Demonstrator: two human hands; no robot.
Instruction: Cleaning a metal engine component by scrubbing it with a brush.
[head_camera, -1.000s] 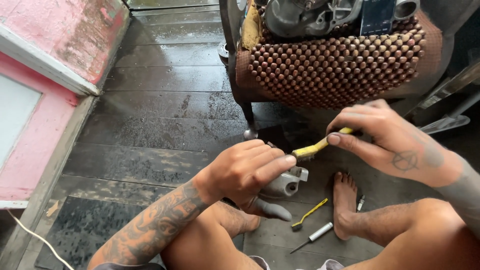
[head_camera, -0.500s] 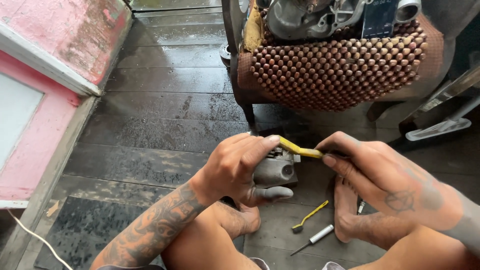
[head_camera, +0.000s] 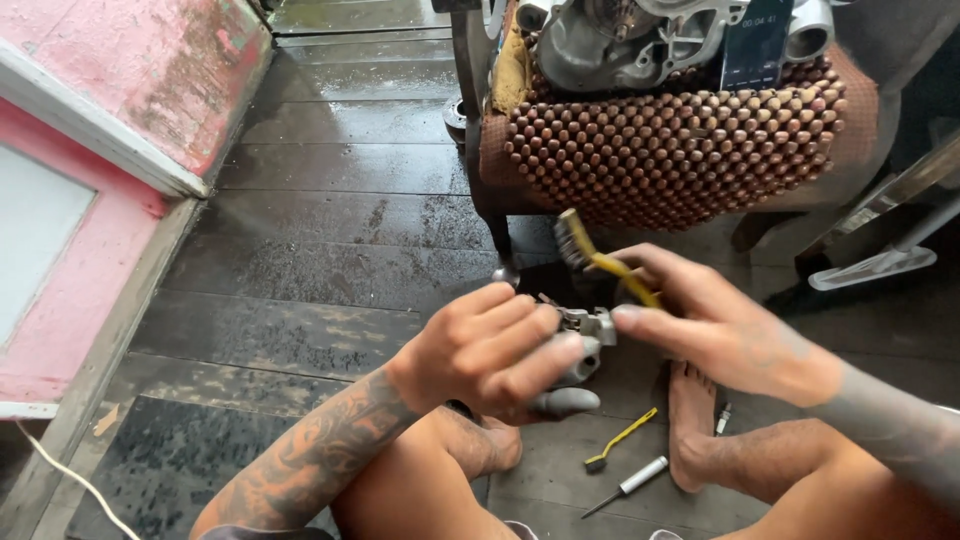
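My left hand (head_camera: 495, 350) grips a small grey metal engine part (head_camera: 585, 345) in front of my knees. In my right hand (head_camera: 720, 325) is a yellow-handled wire brush (head_camera: 590, 250), its bristle head raised above the part and pointing up and left. The two hands are close together, nearly touching over the part. Both forearms are tattooed. I sit on the floor with bare legs and a bare foot (head_camera: 690, 425) below the hands.
A stool covered with a wooden bead mat (head_camera: 670, 150) stands just behind, holding a grey engine casing (head_camera: 640, 40) and a phone (head_camera: 757, 45). On the dark wet plank floor (head_camera: 320, 230) lie a second yellow brush (head_camera: 620, 440) and a small screwdriver (head_camera: 630, 485). A pink wall (head_camera: 90, 150) is at left.
The brush has swung from lying across the part to standing tilted up above it. My right hand moved slightly left and up. My left hand keeps holding the metal part, turned a little.
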